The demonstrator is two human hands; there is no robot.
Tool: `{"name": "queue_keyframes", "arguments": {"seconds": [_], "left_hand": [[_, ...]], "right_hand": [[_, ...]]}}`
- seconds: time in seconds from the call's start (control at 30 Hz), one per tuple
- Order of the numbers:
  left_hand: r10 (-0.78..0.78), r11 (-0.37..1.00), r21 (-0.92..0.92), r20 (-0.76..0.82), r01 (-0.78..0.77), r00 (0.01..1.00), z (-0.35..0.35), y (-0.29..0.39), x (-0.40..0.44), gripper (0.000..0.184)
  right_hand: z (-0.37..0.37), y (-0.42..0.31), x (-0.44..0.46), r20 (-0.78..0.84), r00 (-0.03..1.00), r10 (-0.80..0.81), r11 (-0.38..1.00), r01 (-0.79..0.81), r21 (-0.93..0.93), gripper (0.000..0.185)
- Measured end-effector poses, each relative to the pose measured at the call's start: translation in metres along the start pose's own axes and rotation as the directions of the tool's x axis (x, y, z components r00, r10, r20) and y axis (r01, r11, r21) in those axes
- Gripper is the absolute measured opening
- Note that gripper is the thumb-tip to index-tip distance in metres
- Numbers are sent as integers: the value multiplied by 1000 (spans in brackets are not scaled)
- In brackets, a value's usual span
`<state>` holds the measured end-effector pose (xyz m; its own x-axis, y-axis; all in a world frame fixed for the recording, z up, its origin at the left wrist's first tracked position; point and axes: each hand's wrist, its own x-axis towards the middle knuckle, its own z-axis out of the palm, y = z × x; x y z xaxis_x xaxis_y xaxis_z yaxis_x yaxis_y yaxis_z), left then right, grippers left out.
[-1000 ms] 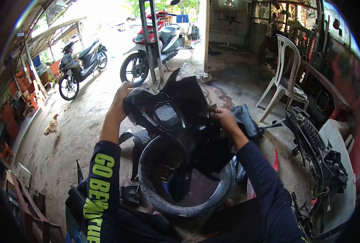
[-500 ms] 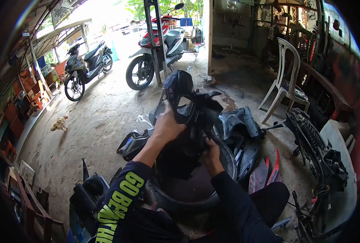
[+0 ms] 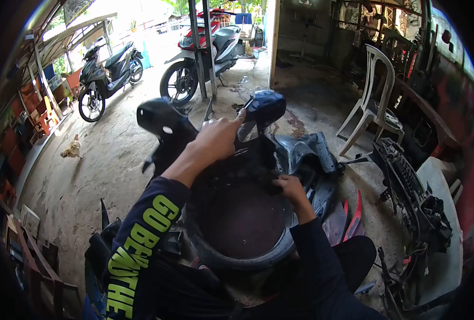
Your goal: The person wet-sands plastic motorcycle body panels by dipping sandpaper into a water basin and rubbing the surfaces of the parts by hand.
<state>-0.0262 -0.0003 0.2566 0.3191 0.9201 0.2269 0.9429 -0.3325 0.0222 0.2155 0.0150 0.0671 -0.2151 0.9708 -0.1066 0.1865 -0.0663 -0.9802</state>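
A black plastic scooter fairing panel [image 3: 166,124] with two winged ends is held up over a tire lying flat [image 3: 231,260]. My left hand [image 3: 218,137] grips the panel's upper middle, its index finger stretched along the right wing. At the lower right of the panel, my right hand [image 3: 294,193] is closed on its edge, with the fingertips partly hidden in shadow. Grey and dark body panels [image 3: 301,152] lie just beyond the tire on the right.
Red-edged panels [image 3: 352,216] lie right of the tire, near a stripped scooter frame [image 3: 423,213]. A plastic chair [image 3: 378,98] stands behind. Two scooters, one grey [image 3: 109,77] and one red [image 3: 205,53], are parked beyond. A chicken [image 3: 72,148] walks at left.
The fairing has turned from edge-on to spread wide, one wing now out to the left. My right hand has shifted slightly right, and the view has moved a little.
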Motion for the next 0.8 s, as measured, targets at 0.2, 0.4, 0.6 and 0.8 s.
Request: {"name": "queue_keyframes", "arguments": {"seconds": [0.2, 0.4, 0.6, 0.8], "left_hand": [[97, 994, 29, 175, -104, 980, 17, -13, -6, 85], [132, 991, -29, 257, -129, 957, 41, -1, -23, 75], [210, 977, 5, -205, -213, 956, 104, 1, -38, 73], [-783, 591, -786, -503, 181, 366, 225, 55, -105, 56]], "right_hand": [[10, 14, -3, 1, 995, 99, 961, -96, 258, 18], [26, 76, 6, 234, 942, 240, 800, -328, 503, 24], [40, 139, 27, -14, 966, 258, 769, -197, 608, 23], [46, 132, 30, 2, 930, 369, 754, -300, 584, 26]]}}
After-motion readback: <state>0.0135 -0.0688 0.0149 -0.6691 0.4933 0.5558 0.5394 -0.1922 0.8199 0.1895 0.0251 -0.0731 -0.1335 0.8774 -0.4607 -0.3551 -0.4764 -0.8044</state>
